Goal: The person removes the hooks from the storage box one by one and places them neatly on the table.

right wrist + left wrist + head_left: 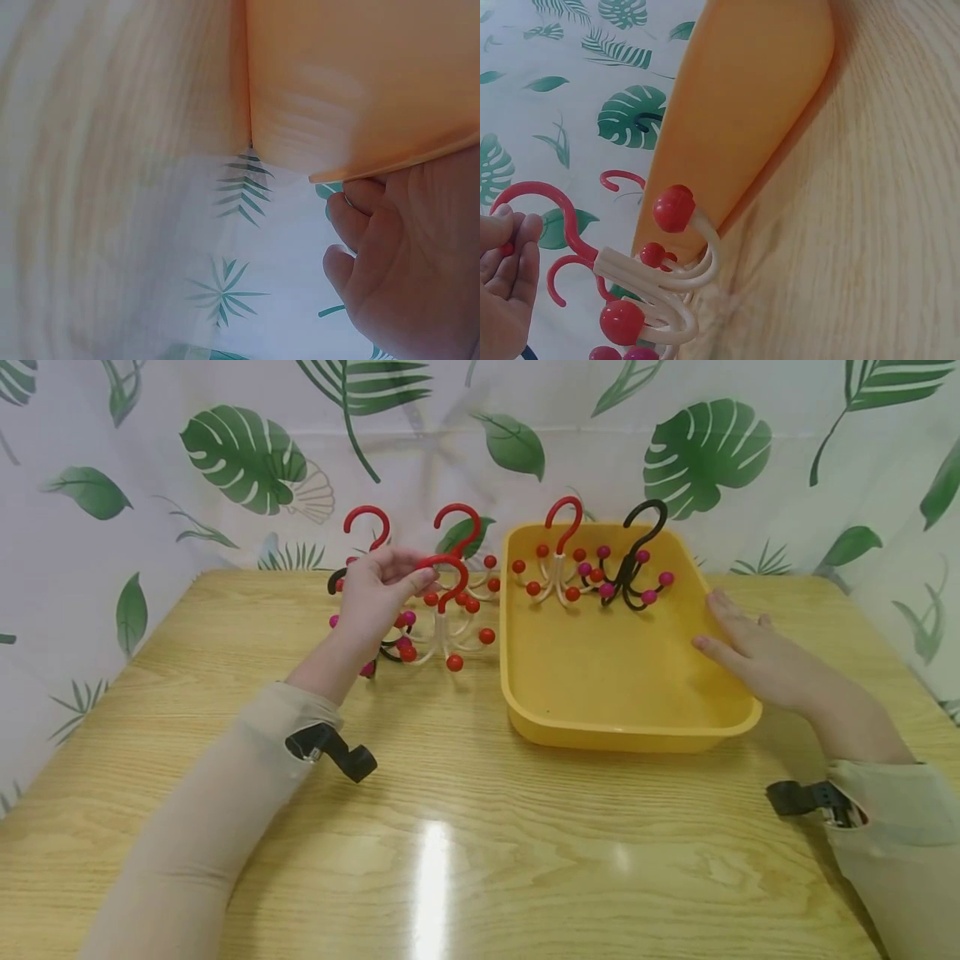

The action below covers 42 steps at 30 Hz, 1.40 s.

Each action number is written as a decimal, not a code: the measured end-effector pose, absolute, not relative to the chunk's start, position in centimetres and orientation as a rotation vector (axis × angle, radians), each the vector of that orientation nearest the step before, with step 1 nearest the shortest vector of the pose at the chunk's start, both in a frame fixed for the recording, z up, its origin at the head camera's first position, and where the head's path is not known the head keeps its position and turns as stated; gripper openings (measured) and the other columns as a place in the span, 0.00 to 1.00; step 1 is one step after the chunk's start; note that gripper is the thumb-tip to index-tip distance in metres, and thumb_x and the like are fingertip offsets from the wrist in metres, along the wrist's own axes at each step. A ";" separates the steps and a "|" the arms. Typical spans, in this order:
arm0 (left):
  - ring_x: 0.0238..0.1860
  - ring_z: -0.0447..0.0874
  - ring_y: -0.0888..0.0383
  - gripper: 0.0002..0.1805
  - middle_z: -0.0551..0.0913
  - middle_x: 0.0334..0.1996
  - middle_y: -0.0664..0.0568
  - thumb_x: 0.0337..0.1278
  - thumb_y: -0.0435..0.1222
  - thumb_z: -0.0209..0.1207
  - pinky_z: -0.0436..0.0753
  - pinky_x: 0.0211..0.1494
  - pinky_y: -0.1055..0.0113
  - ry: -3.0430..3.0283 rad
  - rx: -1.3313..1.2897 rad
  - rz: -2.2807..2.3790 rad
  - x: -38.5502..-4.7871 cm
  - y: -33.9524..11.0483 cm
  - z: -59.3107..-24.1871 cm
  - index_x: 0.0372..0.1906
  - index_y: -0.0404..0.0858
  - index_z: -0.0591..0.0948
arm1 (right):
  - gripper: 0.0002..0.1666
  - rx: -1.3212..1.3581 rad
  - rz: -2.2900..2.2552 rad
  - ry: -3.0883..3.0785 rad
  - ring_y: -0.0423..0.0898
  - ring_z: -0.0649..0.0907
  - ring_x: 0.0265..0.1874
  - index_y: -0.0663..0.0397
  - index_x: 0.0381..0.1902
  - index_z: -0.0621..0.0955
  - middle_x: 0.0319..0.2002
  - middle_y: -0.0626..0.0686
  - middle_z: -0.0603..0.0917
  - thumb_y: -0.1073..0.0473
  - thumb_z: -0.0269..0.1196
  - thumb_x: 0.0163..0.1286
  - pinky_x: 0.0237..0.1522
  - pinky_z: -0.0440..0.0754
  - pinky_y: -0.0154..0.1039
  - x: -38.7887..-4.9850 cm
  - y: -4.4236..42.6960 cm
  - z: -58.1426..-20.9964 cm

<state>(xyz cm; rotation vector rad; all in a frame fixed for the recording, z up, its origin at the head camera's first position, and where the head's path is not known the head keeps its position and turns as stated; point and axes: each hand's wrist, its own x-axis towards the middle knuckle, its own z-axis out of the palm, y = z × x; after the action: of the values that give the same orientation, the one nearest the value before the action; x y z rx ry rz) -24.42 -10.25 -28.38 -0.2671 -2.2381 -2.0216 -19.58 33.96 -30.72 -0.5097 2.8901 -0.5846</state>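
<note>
My left hand (375, 593) pinches the tip of a red hook, the top of a white multi-prong hanger (441, 631) with red ball tips. In the left wrist view, thumb and fingertips meet on that hook's end, and the hanger (630, 270) tilts away from the hand. Around it are more hangers, including a red-hooked one (459, 522) behind and a dark one with pink balls, partly hidden by the hand. My right hand (772, 660) rests on the right rim of a yellow tray (630, 731), its fingers fairly straight. The right wrist view shows several fingertips outside the tray wall.
Inside the tray's far end stand a white hanger with a red hook (558, 572) and a black hanger with pink balls (626, 572). A leaf-patterned cloth (420, 452) hangs behind the wooden table (525, 835). Another red hook (367, 518) rises behind my left hand.
</note>
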 end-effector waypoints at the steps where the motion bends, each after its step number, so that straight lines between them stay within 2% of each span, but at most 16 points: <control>1: 0.42 0.85 0.50 0.11 0.84 0.38 0.45 0.56 0.34 0.64 0.80 0.51 0.65 -2.232 -0.275 -2.032 -24.4 -10.2 -28.5 0.44 0.36 0.81 | 0.42 -0.508 -0.584 2.890 0.56 0.34 0.72 0.62 0.73 0.36 0.74 0.58 0.30 0.44 0.39 0.78 0.66 0.23 0.54 -19.6 34.0 -30.7; 9: 0.43 0.84 0.48 0.09 0.84 0.38 0.44 0.58 0.32 0.62 0.79 0.53 0.64 -2.232 -0.328 -2.074 -24.3 -9.6 -29.1 0.43 0.35 0.81 | 0.41 -0.515 -0.583 2.895 0.55 0.34 0.72 0.62 0.73 0.36 0.74 0.58 0.31 0.44 0.39 0.78 0.66 0.22 0.53 -19.6 34.1 -30.9; 17: 0.40 0.84 0.54 0.09 0.84 0.38 0.44 0.58 0.31 0.62 0.80 0.51 0.65 -2.234 -0.353 -2.068 -24.6 -9.2 -29.4 0.43 0.34 0.80 | 0.42 -0.513 -0.587 2.892 0.55 0.34 0.72 0.62 0.73 0.36 0.74 0.58 0.31 0.44 0.39 0.78 0.66 0.23 0.53 -19.4 33.9 -30.8; 24: 0.41 0.85 0.54 0.10 0.83 0.42 0.40 0.59 0.31 0.61 0.80 0.51 0.65 -2.252 -0.381 -2.046 -24.7 -9.0 -29.6 0.45 0.34 0.80 | 0.42 -0.511 -0.584 2.890 0.55 0.33 0.72 0.62 0.73 0.36 0.74 0.58 0.30 0.44 0.39 0.78 0.66 0.22 0.53 -19.5 34.0 -30.9; 32: 0.41 0.85 0.55 0.09 0.83 0.40 0.45 0.60 0.30 0.60 0.80 0.51 0.66 -2.221 -0.387 -2.061 -24.7 -9.0 -29.9 0.45 0.34 0.79 | 0.42 -0.491 -0.586 2.882 0.55 0.33 0.72 0.61 0.73 0.35 0.74 0.57 0.30 0.43 0.39 0.78 0.66 0.22 0.53 -19.5 33.9 -30.8; 42: 0.40 0.85 0.55 0.10 0.83 0.41 0.44 0.59 0.29 0.60 0.80 0.52 0.65 -2.157 -0.391 -2.134 -24.5 -9.1 -30.1 0.46 0.32 0.79 | 0.42 -0.486 -0.583 2.883 0.55 0.33 0.72 0.61 0.73 0.35 0.74 0.56 0.29 0.43 0.39 0.78 0.66 0.22 0.53 -19.5 33.9 -30.7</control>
<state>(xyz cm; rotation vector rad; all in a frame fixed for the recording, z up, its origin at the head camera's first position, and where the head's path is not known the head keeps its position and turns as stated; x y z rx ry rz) -24.54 -9.11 -30.15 -0.3912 -2.1570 -2.1340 -19.52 33.87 -30.71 -0.4859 2.8830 -0.5835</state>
